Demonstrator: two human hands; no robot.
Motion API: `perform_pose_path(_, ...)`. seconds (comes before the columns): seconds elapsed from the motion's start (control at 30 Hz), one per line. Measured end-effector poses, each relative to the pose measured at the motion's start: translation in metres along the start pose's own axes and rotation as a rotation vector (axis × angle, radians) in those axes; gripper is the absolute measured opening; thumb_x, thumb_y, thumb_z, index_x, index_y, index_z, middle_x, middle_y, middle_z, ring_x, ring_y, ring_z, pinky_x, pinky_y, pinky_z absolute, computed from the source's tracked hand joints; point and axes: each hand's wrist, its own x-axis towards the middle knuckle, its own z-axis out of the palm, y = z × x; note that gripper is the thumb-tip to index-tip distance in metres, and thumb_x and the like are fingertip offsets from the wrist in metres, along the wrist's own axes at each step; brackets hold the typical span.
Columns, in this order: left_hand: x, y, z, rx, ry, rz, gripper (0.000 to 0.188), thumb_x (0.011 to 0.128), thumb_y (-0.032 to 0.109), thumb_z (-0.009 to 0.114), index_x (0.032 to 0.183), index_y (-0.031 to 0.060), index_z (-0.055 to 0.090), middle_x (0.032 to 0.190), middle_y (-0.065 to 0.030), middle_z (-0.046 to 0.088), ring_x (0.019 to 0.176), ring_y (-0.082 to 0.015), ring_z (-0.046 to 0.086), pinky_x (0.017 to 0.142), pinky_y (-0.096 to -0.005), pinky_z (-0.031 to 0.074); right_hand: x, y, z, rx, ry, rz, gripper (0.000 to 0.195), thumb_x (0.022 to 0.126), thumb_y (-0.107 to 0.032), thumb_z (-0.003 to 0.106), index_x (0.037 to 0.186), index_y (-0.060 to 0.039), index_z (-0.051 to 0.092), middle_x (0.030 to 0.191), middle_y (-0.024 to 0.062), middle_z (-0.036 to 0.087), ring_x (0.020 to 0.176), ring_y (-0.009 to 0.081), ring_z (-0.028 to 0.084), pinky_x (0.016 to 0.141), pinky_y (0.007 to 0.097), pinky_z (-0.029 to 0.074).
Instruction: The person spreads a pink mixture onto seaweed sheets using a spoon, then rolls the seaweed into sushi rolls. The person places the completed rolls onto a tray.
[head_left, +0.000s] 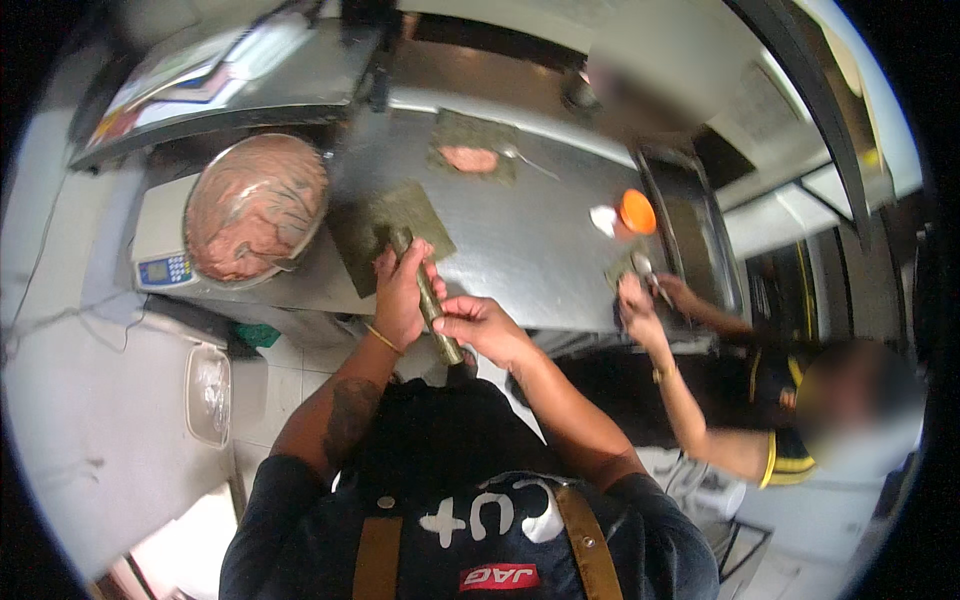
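Note:
A long seaweed roll (427, 300) slants between my hands, over the front edge of the steel table. My left hand (403, 289) is wrapped around its upper part. Lower down, the fingertips of my right hand (480, 326) pinch its side. Under and behind my left hand lies a flat dark green seaweed sheet (412, 206). A large bowl of pink minced filling (251, 202) stands to the left on a digital scale (161, 273). Farther back, another seaweed sheet (469, 124) carries a pink patch of filling (469, 159), with a metal spoon (525, 156) at its right.
At the right, a co-worker's hands (637, 304) hold a spoon (643, 264) over a small seaweed piece. An orange bowl (637, 211) and a white item (603, 220) sit near a metal basin (701, 225). A bin (208, 397) stands below left.

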Motion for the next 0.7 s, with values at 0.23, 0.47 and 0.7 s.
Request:
perform_pose_path(0.23, -0.023, -0.051, 0.06, 0.104, -0.165, -0.217, 0.023, 0.11, 0.031, 0.068, 0.107, 0.0115, 0.056, 0.08, -0.0011, 0.058, 0.058, -0.013, 0.056, 0.052, -0.0314, 0.05, -0.081, 0.037, -0.002, 0.03, 0.362, -0.138, 0.019, 0.099, -0.016, 0.084, 0.11, -0.0046, 0.075, 0.094, -0.0054, 0.07, 0.083, 0.006, 0.06, 0.074, 0.026, 0.051)
perform_pose_path(0.47, -0.089, -0.109, 0.136, 0.348, -0.506, -0.175, 0.023, 0.113, 0.029, 0.062, 0.117, 0.0067, 0.058, 0.086, -0.0024, 0.061, 0.07, -0.0149, 0.063, 0.063, -0.0331, 0.054, -0.194, 0.064, -0.034, 0.089, 0.474, -0.218, 0.021, 0.099, -0.015, 0.084, 0.112, -0.0042, 0.072, 0.098, -0.0076, 0.068, 0.091, 0.0042, 0.058, 0.084, 0.0262, 0.05)
perform_pose_path(0.7, -0.141, -0.197, 0.132, 0.535, -0.624, -0.48, 0.02, 0.111, 0.018, 0.064, 0.123, 0.0017, 0.065, 0.105, -0.0055, 0.068, 0.087, -0.0164, 0.07, 0.079, -0.0324, 0.062, -0.356, 0.119, -0.087, -0.526, 0.675, -0.09, 0.034, 0.091, -0.034, 0.086, 0.098, -0.0053, 0.069, 0.077, 0.0062, 0.065, 0.072, 0.0182, 0.061, 0.07, 0.0387, 0.052)
